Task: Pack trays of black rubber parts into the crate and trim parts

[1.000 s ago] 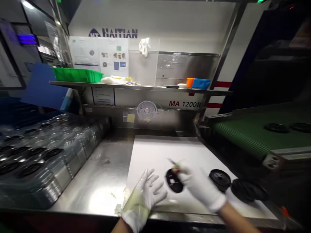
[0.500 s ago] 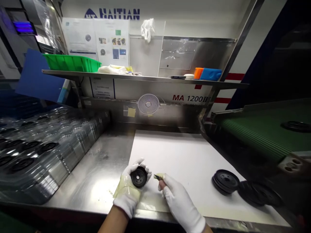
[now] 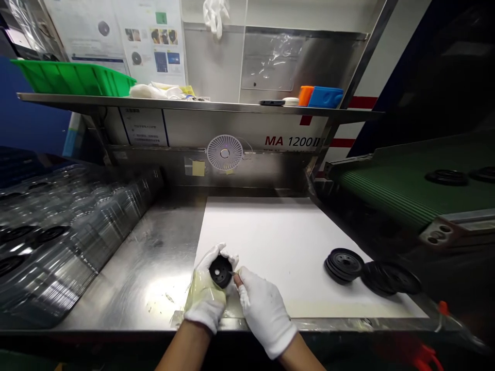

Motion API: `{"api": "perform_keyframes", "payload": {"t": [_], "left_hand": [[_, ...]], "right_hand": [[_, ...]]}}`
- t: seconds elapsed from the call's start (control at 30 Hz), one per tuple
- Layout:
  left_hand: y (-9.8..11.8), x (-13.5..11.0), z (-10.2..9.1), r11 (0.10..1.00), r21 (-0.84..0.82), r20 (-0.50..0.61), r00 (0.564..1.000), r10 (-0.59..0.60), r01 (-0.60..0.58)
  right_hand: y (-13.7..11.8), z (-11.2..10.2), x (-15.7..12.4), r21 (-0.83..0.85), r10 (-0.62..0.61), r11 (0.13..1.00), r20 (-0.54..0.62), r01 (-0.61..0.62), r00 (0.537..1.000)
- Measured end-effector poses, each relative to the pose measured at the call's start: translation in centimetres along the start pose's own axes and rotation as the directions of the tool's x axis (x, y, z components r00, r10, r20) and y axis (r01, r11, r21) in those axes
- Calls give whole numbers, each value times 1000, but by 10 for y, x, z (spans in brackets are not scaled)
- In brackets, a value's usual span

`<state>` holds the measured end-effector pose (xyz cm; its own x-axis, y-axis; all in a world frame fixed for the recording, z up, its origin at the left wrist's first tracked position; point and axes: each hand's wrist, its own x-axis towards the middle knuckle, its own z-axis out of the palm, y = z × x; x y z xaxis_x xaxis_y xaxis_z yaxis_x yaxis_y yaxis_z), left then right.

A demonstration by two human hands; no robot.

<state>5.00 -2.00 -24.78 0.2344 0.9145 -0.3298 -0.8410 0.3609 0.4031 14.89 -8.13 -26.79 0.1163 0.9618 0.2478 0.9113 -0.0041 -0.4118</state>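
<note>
My left hand (image 3: 207,288), in a white glove with yellowish film over the palm, is closed round a black plastic wheel (image 3: 220,271). The wheel's face, with a pale centre hole, is tilted up towards me. My right hand (image 3: 263,306), gloved in white with a bare fingertip showing, grips a small knife (image 3: 232,273). Its thin tip touches or nearly touches the wheel's right rim; most of the knife is hidden in my fingers. Both hands are over the front edge of the white sheet (image 3: 263,237). To the right stand stacked black wheels (image 3: 343,265), with more wheels (image 3: 390,278) leaning beside them.
Clear plastic trays (image 3: 104,242) holding black wheels are stacked at left. A green conveyor belt (image 3: 386,190) carries black wheels at right. Above the table runs a shelf (image 3: 228,105) with a green bin (image 3: 73,78) and a blue box (image 3: 326,97). A small fan (image 3: 225,153) hangs below.
My right hand has brought the knife leftward to the wheel's rim. The left hand still holds the wheel. The view has tilted down, and another wheel shows on the belt.
</note>
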Motion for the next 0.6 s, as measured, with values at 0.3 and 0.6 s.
{"api": "perform_keyframes", "payload": {"t": [0.3,0.6], "left_hand": [[-10,5,-3,986,-84,-4,990,143,-142],[-7,6,1,986,-87,71,987,146,-140]], "right_hand": [[-9,7,-10,38,23,999,-1,-23,1000],[-11,-3,-8,137,61,989,-34,-56,998]]}}
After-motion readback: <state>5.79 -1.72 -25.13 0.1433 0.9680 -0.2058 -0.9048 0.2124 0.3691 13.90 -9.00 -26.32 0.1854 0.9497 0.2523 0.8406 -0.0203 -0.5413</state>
